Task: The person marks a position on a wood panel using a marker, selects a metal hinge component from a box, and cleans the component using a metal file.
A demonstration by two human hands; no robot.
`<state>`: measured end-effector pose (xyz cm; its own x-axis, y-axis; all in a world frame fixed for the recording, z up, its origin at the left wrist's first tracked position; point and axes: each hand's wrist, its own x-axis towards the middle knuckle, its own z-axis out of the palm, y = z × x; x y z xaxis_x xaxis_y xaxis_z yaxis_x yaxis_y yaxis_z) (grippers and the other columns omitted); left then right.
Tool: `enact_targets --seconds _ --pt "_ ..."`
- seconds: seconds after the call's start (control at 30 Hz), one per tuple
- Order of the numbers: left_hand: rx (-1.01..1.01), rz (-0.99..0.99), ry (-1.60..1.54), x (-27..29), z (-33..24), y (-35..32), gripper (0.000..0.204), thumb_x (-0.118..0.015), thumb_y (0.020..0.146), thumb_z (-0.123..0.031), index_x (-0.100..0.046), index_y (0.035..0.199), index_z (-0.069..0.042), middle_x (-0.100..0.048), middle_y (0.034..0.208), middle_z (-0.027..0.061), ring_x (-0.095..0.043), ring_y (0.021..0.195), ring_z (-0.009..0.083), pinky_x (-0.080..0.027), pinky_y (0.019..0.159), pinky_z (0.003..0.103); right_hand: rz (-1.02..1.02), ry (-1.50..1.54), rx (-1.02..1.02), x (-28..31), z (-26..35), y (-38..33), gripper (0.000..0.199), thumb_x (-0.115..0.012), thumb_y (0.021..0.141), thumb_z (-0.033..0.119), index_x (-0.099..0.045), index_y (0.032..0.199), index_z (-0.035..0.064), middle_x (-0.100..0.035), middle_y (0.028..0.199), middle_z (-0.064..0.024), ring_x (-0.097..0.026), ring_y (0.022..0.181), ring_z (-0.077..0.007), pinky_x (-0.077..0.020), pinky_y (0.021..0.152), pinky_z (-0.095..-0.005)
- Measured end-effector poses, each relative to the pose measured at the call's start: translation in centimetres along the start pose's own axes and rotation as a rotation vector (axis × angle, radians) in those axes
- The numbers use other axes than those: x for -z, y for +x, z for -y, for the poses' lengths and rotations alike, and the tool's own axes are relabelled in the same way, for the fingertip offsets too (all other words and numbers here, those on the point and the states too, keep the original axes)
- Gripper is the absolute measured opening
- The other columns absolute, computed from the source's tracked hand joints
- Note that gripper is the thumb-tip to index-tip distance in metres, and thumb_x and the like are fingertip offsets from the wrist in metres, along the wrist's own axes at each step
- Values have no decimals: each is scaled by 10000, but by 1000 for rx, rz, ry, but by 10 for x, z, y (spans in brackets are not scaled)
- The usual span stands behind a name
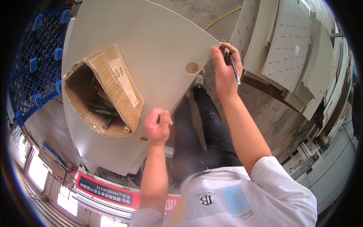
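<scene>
Panel: we see a large pale board [151,41] with one curved edge, lying flat and filling the upper left of the head view; two round wooden discs sit in its face, a bigger one [192,68] near the right corner and a small one [144,139] near the lower edge.
Left hand: our left hand [157,125] is curled into a fist at the board's near edge, touching it; whether the fingers pinch anything we cannot tell.
Right hand: our right hand [224,72] rests at the board's pointed right corner, thumb on the edge, fingers closed on a thin dark tool [233,66] (possibly a pen or small blade, too slim to say).
Box: an open cardboard box [104,92] wrapped in clear film lies on the board, well left of both hands, with green-tinted packets inside.
Surroundings: a blue plastic pallet [36,60] at far left, stacked white drilled panels [291,49] at right, a yellow cable [223,17] on the concrete floor.
</scene>
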<state>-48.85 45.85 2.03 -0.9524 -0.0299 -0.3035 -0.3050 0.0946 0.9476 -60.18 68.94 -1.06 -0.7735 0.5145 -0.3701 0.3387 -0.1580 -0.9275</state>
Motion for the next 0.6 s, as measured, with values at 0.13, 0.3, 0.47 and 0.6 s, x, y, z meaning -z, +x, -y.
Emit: enact_targets --seconds 0.13,0.3,0.47,0.6 --pt "24 -8 7 0 0 -2 367 -652 1051 -242 -536 759 -51 -599 619 32 -515 562 83 -402 542 245 48 -57 -16 -4 -16 -39 378 -817 924 162 -639 1226 23 -651 1080 0 -572 914 -63 -486 843 -232" --pt "17 -21 -11 -2 1 -2 372 -653 1051 -248 -535 759 -49 -594 612 35 -513 561 87 -402 541 248 24 332 -358 -11 2 -43 256 -750 956 137 -614 1157 57 -626 952 41 -507 726 -21 -423 631 -202" --pt "-2 -17 4 0 3 -3 364 -650 1049 -243 -536 765 -47 -593 611 41 -516 561 90 -403 540 249 -61 331 -485 -17 5 -60 166 -742 959 173 -618 1039 97 -569 826 26 -509 591 -53 -343 490 -222" --pt "26 -20 -6 -1 0 -2 366 -655 1045 -249 -535 764 -47 -595 613 44 -518 562 91 -402 538 248 -85 310 -460 -18 14 -43 156 -744 956 189 -626 1005 99 -575 824 32 -520 602 -49 -344 492 -216"
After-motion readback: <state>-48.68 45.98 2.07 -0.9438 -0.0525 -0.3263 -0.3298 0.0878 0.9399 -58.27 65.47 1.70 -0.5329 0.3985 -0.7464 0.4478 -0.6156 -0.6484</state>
